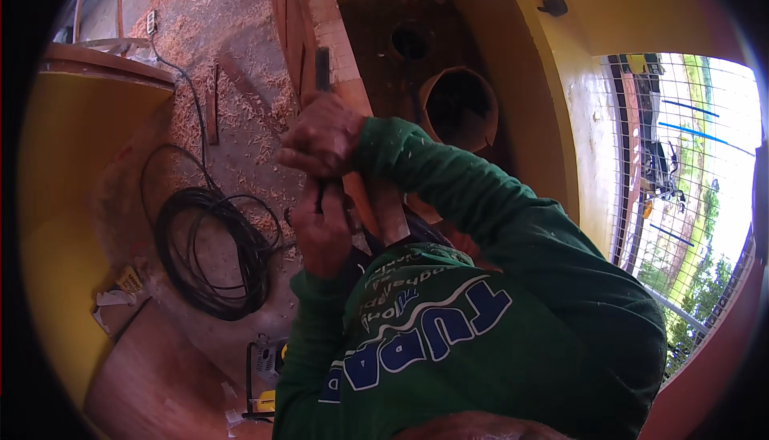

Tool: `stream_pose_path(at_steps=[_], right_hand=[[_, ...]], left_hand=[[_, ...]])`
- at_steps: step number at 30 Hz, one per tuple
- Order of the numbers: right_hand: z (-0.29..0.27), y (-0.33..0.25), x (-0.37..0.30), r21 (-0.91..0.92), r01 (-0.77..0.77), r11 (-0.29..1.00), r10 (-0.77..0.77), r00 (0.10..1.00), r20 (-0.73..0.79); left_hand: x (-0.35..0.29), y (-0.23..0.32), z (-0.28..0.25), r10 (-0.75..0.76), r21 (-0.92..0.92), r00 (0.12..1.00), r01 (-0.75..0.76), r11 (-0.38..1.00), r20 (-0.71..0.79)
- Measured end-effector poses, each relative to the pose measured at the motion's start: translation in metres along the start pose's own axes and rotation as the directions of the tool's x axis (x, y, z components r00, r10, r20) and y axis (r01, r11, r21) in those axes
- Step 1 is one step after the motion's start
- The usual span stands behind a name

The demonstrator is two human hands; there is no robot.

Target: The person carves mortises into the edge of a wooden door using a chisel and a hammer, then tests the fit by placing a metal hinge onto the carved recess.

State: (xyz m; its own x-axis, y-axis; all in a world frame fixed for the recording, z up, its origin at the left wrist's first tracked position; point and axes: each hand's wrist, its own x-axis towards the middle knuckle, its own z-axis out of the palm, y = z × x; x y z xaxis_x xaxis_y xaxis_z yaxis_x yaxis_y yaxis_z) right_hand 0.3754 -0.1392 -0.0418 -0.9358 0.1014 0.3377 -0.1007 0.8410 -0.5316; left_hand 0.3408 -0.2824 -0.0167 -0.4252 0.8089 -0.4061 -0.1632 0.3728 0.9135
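Both my hands are closed, one ahead of the other, along a hand tool that looks like a chisel. Its flat dark blade (323, 69) sticks out past my right hand (324, 134) and lies along a reddish wooden piece (350, 97). My fingers hide most of the handle. My left hand (320, 228) is wrapped round the rear end, nearer my body, just below the right hand. The wooden piece runs from the top of the view down to my waist, beside a panelled wooden part (292, 16).
A coiled black cable (172, 260) lies on the floor at left, its lead running to an outlet strip (152, 22). Wood shavings (200, 8) cover the floor. A yellow-and-black power tool (263, 401) is low down. A round brown container (460, 108) stands beyond my right arm.
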Motion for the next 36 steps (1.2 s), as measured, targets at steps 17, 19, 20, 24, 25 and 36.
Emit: stream_pose_path(at_steps=[17, 19, 20, 24, 25, 36], right_hand=[[-0.008, 0.001, -0.033, -0.169, -0.560, 0.811, 0.498, 0.813, -0.301], [-0.001, 0.022, -0.029, -0.233, -0.590, 0.773, 0.527, 0.802, -0.282], [0.005, 0.025, -0.027, -0.303, -0.621, 0.723, 0.569, 0.784, -0.249], [0.003, 0.027, -0.018, -0.386, -0.647, 0.658, 0.616, 0.757, -0.218], [-0.001, 0.024, -0.022, -0.415, -0.661, 0.625, 0.647, 0.736, -0.198], [0.037, -0.013, -0.017, -0.320, -0.924, 0.208, 0.887, 0.316, -0.336]], left_hand=[[-0.041, -0.026, -0.077, -0.007, -0.014, 0.977, 0.004, 1.000, -0.212], [-0.044, -0.029, -0.097, -0.037, -0.052, 0.976, 0.026, 0.998, -0.216], [-0.048, -0.033, -0.107, -0.086, -0.103, 0.974, 0.065, 0.993, -0.210], [-0.047, -0.042, -0.138, -0.108, -0.172, 0.980, 0.079, 0.982, -0.168], [-0.046, -0.043, -0.142, -0.158, -0.194, 0.979, 0.131, 0.972, -0.129], [0.034, -0.026, -0.240, -0.076, 0.001, 0.981, 0.077, 0.997, 0.179]])
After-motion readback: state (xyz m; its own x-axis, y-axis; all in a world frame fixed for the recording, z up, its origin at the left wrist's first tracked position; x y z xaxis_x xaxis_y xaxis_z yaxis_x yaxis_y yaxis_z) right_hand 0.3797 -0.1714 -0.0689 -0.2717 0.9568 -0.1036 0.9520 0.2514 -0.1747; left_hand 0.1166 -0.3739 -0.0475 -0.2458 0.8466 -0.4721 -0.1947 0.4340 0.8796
